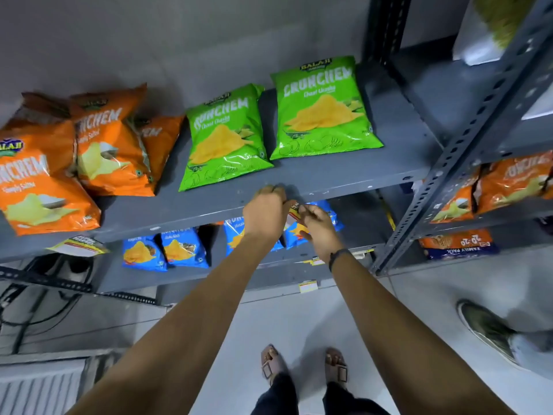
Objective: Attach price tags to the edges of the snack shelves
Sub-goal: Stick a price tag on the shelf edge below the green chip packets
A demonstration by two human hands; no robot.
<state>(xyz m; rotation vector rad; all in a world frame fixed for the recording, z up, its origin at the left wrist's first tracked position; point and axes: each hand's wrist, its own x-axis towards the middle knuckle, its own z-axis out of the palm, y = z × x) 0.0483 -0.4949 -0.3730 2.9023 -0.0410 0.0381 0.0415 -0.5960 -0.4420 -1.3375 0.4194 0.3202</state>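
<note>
A grey metal shelf [344, 178] carries green and orange snack bags. Both my hands meet at its front edge, below the green bags. My left hand [264, 212] is curled, with its fingertips against the shelf lip. My right hand [314, 226] pinches a small price tag [294, 211] with red, yellow and white print, right beside my left hand. Another tag [77, 246] hangs from the same edge at the left. Two more small tags [308, 286] [315, 260] sit on the lower shelf edges.
Blue snack bags [163, 250] lie on the shelf below. A perforated upright post [466, 139] stands at the right, with more orange bags [508, 181] beyond it. Another person's shoe [484, 327] is on the floor at the right. Cables [36, 307] lie at lower left.
</note>
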